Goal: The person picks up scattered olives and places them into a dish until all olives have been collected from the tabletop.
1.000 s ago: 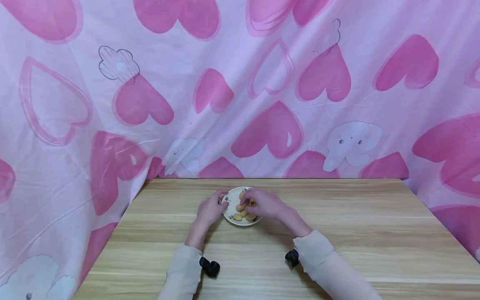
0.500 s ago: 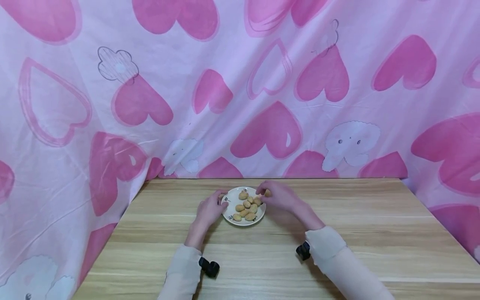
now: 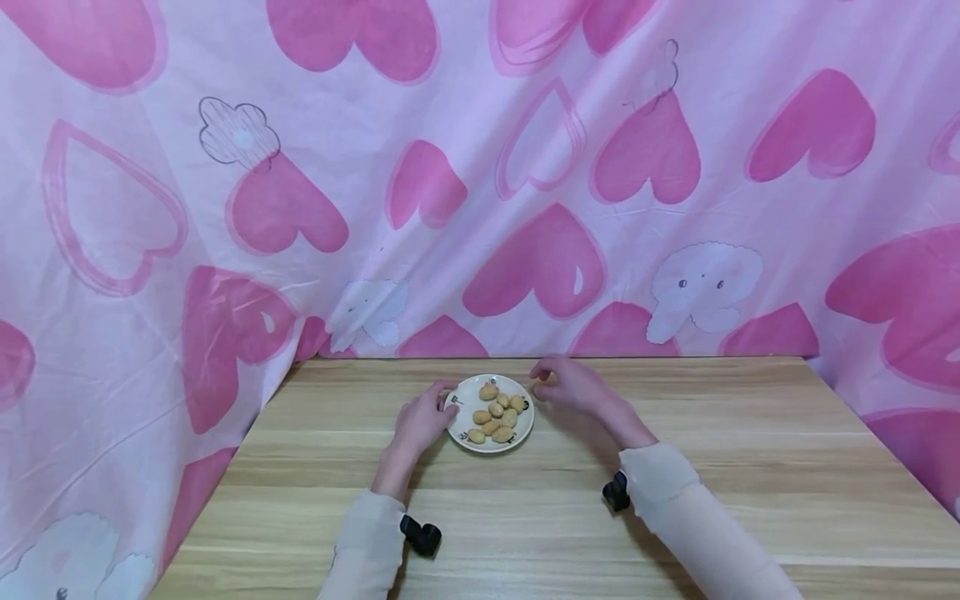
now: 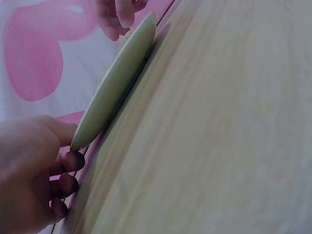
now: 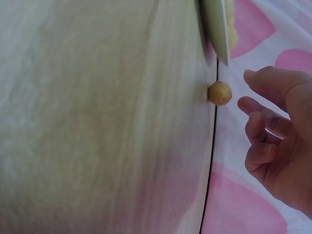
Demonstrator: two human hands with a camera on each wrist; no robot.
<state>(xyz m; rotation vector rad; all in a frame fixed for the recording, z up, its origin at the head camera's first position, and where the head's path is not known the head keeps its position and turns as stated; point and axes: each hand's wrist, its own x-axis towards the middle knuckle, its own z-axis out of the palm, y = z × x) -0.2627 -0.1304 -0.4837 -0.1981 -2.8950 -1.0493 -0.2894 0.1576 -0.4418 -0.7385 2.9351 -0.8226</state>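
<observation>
My left hand [image 3: 422, 421] pinches the left rim of a small white plate [image 3: 457, 433], thumb on top and fingers curled beneath in the left wrist view. Several tan oval nuts [image 3: 496, 408] lie on the plate, mostly on its right half. Beyond the plate's right edge hovers my right hand [image 3: 581, 390], thumb and fingers bent and apart with nothing gripped. One loose nut [image 5: 220, 93] sits on the table just off the plate, in front of those fingertips in the right wrist view.
The wooden table [image 3: 495, 508] ends at a pink heart-print cloth [image 3: 420, 283] hung behind it. A black wrist camera [image 3: 422, 537] is worn at the left cuff, another black camera [image 3: 617, 492] at the right.
My right hand has withdrawn from over the nuts on the plate, moving right to the loose nut beside it. The left hand keeps its hold on the rim.
</observation>
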